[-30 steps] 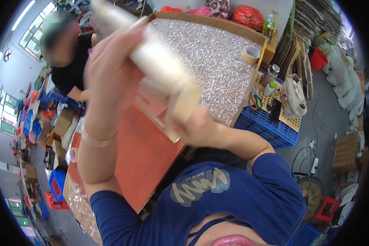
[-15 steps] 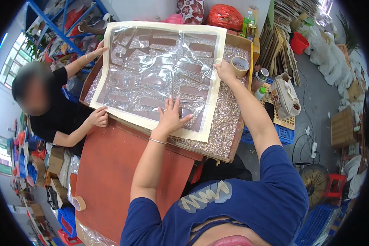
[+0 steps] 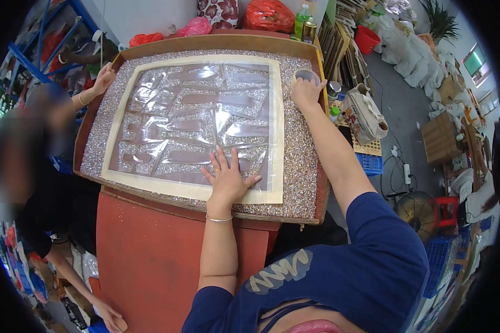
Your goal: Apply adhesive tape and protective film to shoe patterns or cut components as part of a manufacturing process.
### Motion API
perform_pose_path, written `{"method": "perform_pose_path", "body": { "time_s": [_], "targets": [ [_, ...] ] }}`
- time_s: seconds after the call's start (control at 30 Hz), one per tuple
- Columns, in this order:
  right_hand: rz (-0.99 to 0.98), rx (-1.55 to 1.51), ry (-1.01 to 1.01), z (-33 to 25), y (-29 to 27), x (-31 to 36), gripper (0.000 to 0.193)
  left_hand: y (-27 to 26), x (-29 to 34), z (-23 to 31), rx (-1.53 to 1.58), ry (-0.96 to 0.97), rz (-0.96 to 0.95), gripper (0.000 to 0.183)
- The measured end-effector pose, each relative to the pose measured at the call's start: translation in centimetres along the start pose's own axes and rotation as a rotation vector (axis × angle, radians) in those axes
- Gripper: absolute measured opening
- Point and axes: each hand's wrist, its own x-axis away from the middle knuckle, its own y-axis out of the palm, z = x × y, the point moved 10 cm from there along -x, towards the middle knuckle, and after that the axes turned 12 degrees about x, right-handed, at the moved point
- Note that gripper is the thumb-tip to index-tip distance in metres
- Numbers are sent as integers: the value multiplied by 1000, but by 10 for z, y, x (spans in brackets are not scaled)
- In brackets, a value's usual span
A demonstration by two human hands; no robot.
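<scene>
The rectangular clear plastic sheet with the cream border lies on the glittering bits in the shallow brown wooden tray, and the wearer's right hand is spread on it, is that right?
Not quite: the head view shows the wearer's left hand, not the right, spread on the sheet. The sheet does lie on the glittering bits in the tray.
</scene>
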Motion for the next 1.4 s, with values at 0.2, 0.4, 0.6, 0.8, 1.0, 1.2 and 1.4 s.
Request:
{"method": "perform_pose_path", "body": {
  "time_s": [0.2,0.4,0.6,0.8,1.0,1.2,1.4],
  "targets": [
    [474,-192,114,11,-33,3,24,-2,3,3,40,-10,-30,105],
    [659,-432,22,14,-60,8,25,-5,1,4,34,-20,-51,106],
    [512,-553,-735,-142,-108,107,18,-5,6,-5,27,-37,-45,108],
    [690,-95,-552,-119,-66,-20,31,-5,2,6,84,-28,-61,107],
    [368,-857,-892,-157,-102,112,30,-9,7,-1,92,-79,-64,105],
    [361,37,-474,-113,-46,-53,29,-8,-3,10,95,8,-64,106],
    [315,-642,-730,-179,-63,25,22,-11,2,3,120,-17,-48,107]
  ]
}}
